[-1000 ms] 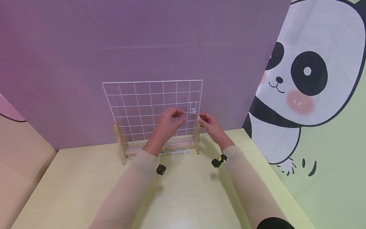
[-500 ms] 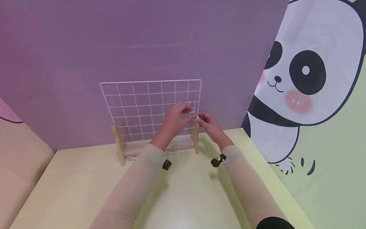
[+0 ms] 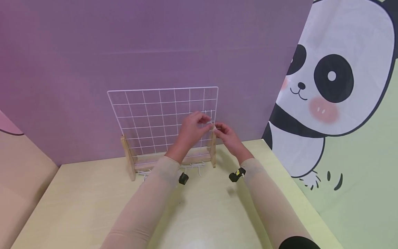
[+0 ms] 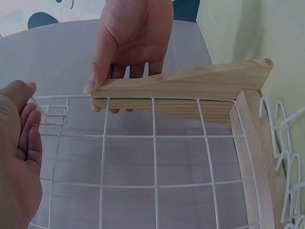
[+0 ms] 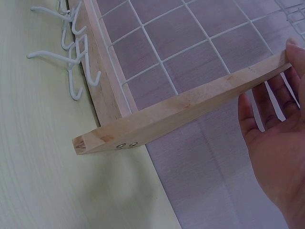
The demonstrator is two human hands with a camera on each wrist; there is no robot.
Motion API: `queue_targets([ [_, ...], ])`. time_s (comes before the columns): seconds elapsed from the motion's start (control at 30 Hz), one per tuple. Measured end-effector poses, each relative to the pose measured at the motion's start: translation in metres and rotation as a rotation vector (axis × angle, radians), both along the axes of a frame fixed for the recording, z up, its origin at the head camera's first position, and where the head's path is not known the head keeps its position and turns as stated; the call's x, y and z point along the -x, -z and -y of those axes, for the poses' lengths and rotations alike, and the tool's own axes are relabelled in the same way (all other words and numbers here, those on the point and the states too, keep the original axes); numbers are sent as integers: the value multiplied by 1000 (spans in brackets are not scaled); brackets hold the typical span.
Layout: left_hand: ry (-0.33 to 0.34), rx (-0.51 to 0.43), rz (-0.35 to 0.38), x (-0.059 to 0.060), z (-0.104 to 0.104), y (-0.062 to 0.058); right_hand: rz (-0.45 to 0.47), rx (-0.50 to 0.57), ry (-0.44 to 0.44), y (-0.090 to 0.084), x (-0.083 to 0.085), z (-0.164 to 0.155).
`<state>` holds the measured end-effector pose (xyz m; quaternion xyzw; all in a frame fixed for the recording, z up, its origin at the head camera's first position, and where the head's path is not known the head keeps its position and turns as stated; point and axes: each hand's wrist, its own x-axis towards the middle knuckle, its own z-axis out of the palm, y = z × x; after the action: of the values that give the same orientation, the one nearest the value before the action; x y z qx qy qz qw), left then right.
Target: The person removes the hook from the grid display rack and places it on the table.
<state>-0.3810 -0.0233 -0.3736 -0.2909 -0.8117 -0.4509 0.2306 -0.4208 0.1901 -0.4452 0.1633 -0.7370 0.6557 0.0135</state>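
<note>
A white wire grid panel (image 3: 155,117) stands upright in a wooden stand (image 3: 169,159) at the back of the table. My left hand (image 3: 205,121) is raised to the panel's right side, where thumb and forefinger pinch a small white wire hook (image 4: 55,112) hung on the grid. My right hand (image 3: 216,128) grips the top of the stand's right wooden upright (image 4: 190,88), thumb in front and fingers behind. In the right wrist view the thumb of my right hand (image 5: 281,81) rests on the end of that upright (image 5: 190,109).
Several loose white hooks (image 3: 189,167) lie on the pale yellow table (image 3: 93,207) at the foot of the stand, also visible in the right wrist view (image 5: 71,57). A purple wall is close behind the panel. A panda picture (image 3: 329,86) covers the right wall.
My left hand has moved right and slightly up, from the middle of the grid to the hook by the right edge. The right hand has stayed on the upright.
</note>
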Motion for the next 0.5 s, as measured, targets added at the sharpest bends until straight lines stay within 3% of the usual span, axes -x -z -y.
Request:
queue_targets([
  [0.5,-11,-1,36,1,-5,-1,8,-9,1,-1,2,-1],
])
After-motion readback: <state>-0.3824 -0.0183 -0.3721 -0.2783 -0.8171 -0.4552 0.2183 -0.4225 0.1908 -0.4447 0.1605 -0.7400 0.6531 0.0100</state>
